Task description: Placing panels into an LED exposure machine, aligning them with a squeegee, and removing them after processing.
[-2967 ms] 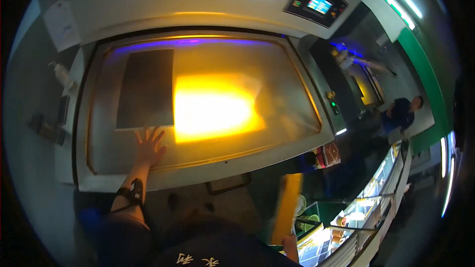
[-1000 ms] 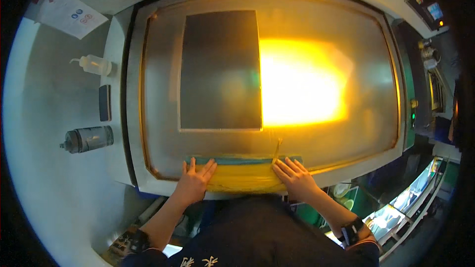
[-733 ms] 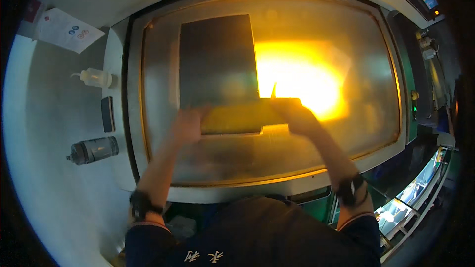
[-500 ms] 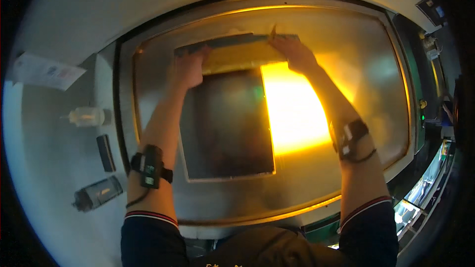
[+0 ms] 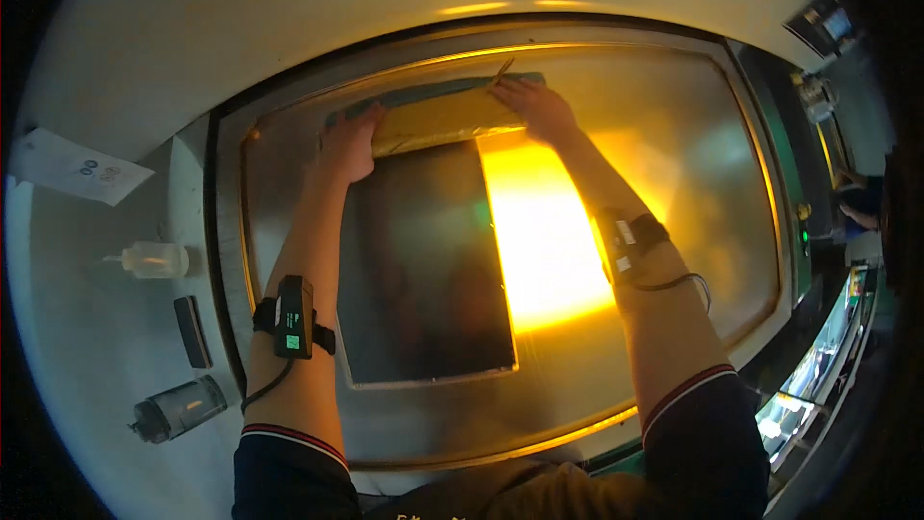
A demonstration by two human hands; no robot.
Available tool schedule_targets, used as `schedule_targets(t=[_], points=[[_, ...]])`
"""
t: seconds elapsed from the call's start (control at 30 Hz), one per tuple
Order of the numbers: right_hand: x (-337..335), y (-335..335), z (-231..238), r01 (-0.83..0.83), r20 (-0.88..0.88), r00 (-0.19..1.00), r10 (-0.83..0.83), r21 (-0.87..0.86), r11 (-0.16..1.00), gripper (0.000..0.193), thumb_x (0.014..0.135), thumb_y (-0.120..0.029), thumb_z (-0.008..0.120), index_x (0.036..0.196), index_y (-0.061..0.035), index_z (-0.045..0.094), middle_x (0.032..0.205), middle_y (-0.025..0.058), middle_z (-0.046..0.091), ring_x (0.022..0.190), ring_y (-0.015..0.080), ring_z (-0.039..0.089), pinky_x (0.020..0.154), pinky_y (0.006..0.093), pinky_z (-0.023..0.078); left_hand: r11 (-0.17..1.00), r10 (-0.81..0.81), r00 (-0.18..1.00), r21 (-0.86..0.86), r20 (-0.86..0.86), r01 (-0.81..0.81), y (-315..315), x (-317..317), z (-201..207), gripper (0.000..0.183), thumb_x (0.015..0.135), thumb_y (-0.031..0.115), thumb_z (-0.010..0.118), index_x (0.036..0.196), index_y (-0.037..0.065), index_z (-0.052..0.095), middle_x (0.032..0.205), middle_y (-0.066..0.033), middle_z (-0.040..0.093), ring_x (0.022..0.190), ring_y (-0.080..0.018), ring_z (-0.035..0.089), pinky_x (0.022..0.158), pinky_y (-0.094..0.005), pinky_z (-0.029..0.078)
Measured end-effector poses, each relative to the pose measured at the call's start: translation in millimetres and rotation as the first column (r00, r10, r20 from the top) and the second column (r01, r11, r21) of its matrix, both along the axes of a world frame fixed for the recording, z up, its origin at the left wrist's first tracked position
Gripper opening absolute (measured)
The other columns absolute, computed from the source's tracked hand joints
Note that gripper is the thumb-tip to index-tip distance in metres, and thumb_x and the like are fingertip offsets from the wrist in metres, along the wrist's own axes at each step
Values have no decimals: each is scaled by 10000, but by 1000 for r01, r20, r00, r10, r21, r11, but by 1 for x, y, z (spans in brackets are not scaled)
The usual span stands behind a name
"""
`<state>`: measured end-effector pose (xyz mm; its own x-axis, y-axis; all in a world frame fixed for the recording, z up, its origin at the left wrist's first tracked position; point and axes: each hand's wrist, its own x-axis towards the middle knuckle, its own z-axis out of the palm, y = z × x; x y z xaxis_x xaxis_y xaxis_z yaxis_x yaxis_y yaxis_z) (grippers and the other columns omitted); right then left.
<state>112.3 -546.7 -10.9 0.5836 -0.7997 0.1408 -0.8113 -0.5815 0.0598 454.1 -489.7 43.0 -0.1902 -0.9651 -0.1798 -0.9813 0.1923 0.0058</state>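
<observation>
Grip of left hand [image 5: 348, 146]: partly closed, grasping left end of yellow bar [image 5: 438, 125], fingers over teal edge [image 5: 414, 92]. Grip of right hand [image 5: 541, 110]: likewise, near right end. Palms and finger undersides hidden. Bar spans between hands, crosswise. Dark sheet [image 5: 423, 260] nearer person, on framed surface [image 5: 568, 376]; far end out of sight at bar.

Shirt [image 5: 481, 503] is dark and short-sleeved; left sleeve [image 5: 289, 478] and right sleeve [image 5: 701, 433] end in thin red and white stripes. Pale marks [image 5: 428, 517] on the shirt are cut off at lower edge of view. Left forearm [image 5: 310, 231] wears a black oblong box [image 5: 294, 313] with small green square [image 5: 292, 343], black strap [image 5: 325, 339], thin cable [image 5: 266, 389]. Right forearm [image 5: 589, 169]: dark box with whitish labels [image 5: 626, 231], black band [image 5: 654, 229], looping dark cord [image 5: 680, 280].
</observation>
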Motion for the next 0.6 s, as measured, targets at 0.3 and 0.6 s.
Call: schedule_targets(t=[0.3, 0.6], points=[[-91, 297, 32, -160, 342, 940, -9, 461, 873, 721, 652, 63, 613, 1339, -127, 501, 1061, 106, 658, 984, 352, 595, 861, 434, 486, 886, 21, 982, 459, -186, 68, 261, -69, 46, 775, 772, -16, 598, 1485, 96, 315, 1445, -162, 450, 1316, -458, 394, 1120, -507, 306], [-137, 484, 62, -235, 264, 957, 119, 469, 851, 658, 805, -190, 649, 1423, -128, 432, 1402, 118, 493, 1235, 367, 516, 1010, 498, 429, 901, -46, 982, 418, -183, 120, 465, -109, 72, 861, 612, 49, 778, 1408, 100, 452, 1381, -141, 528, 1243, -383, 514, 1082, -480, 388]])
